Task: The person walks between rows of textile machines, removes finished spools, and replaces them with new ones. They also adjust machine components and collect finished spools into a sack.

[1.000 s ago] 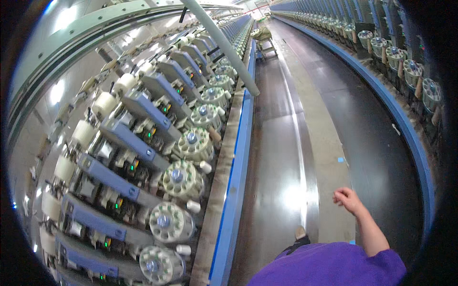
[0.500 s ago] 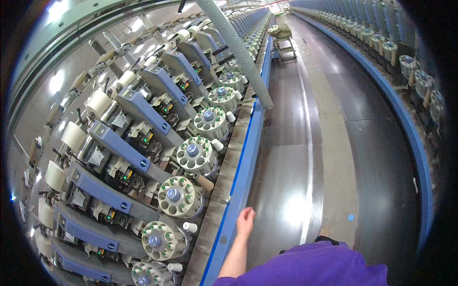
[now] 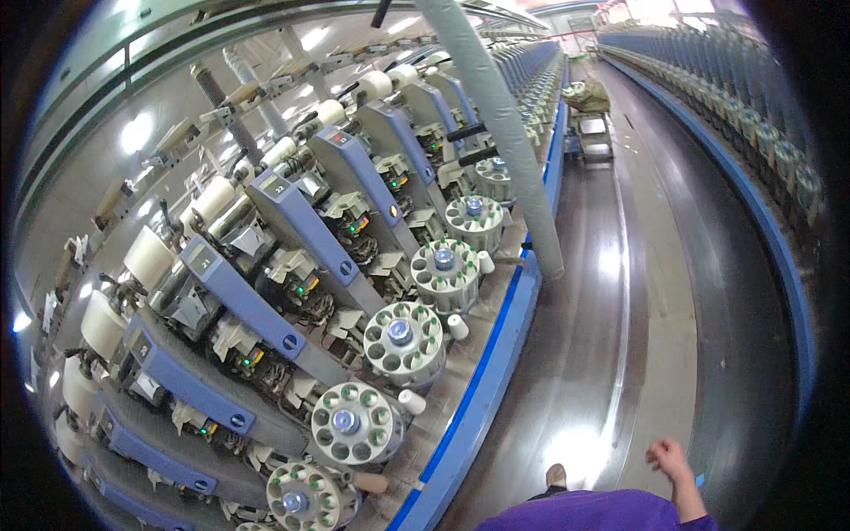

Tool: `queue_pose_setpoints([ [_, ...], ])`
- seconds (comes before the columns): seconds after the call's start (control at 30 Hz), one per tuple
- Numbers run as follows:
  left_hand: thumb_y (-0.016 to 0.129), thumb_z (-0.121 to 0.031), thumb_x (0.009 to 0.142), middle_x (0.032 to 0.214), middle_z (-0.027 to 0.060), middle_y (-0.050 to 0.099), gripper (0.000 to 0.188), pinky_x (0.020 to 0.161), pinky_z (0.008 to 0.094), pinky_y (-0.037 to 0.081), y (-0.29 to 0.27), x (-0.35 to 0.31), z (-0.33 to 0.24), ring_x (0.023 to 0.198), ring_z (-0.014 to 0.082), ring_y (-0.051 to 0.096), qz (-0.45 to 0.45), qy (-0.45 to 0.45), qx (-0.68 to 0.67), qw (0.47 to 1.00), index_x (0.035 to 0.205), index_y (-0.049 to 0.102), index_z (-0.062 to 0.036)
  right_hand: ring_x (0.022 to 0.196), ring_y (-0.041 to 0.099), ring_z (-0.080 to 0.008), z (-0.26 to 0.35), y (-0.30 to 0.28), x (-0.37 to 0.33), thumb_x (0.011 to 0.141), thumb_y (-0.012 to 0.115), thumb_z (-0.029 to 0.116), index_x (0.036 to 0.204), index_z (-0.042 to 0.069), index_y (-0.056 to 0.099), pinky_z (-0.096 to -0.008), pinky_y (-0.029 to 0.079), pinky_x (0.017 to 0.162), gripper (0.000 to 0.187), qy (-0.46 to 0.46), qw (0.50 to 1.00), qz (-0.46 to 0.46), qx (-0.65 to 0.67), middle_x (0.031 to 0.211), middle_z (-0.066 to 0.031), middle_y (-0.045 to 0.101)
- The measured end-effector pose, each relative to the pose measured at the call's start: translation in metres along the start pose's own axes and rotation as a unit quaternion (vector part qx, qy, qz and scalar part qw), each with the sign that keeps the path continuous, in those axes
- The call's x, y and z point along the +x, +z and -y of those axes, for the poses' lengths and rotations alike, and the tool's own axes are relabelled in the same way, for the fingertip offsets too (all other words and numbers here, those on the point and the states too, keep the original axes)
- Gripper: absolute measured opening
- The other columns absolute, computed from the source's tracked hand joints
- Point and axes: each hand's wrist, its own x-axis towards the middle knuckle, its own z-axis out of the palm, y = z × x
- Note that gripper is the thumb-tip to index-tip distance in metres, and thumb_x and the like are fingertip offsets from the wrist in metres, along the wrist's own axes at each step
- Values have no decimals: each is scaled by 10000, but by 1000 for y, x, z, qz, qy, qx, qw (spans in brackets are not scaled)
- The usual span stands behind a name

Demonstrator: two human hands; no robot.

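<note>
My right hand [image 3: 668,458] hangs over the walkway at the lower right, beside my purple top [image 3: 593,513]. Its fingers are loosely bent and slightly apart, and no object shows in them. Out of the picture is my left hand. Along the left stands a yarn winding machine [image 3: 266,310], a row of blue sloping units. Each unit has a round bobbin magazine [image 3: 354,423] at its front, with several green-tipped bobbins in its holes. The nearer magazines have small white yarn bobbins [image 3: 412,403] beside them, and one has a tan bobbin [image 3: 370,482].
A grey padded post [image 3: 509,168] rises at the machine's edge, above its blue rail [image 3: 469,425]. Farther up the dark shiny walkway [image 3: 567,354] stands a cart [image 3: 595,137] with a cloth-covered load. A second machine row [image 3: 735,124] borders the right side.
My left hand has left the picture, and my right hand has come into it at the lower right. The view has shifted forward and left along the machine; the cart looks nearer.
</note>
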Motion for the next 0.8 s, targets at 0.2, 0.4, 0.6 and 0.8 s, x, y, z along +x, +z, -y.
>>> queue_pose_setpoints([
  [0.2,624,-261,881,1046,85,653,366,843,290,468,-203,37,-300,960,160,610,-144,304,-379,862,1168,566,-41,640,581,-159,-89,-71,76,832,590,191,1075,-8,592,-312,462,530,315,274,916,-2,-292,778,-83,628],
  [0.4,573,-264,923,1199,106,588,402,923,311,440,-232,41,-442,1068,183,574,35,379,-211,900,1254,500,-48,665,571,-180,-77,-111,235,862,569,207,1132,-20,564,-321,469,577,353,266,920,-44,-284,824,-104,621],
  [0.6,621,-311,774,933,169,672,322,768,438,488,-245,68,-435,868,333,628,118,232,19,965,944,685,-45,691,561,-201,118,-46,475,892,549,222,1189,-31,535,-330,477,624,391,43,945,51,-320,870,-125,614],
  [0.8,616,-235,872,1040,121,651,309,806,316,495,-320,12,-506,914,202,625,-255,146,-352,889,1118,594,-49,713,559,-115,386,122,600,897,586,309,1003,65,573,-277,445,614,266,-55,978,164,-118,811,-16,596],
])
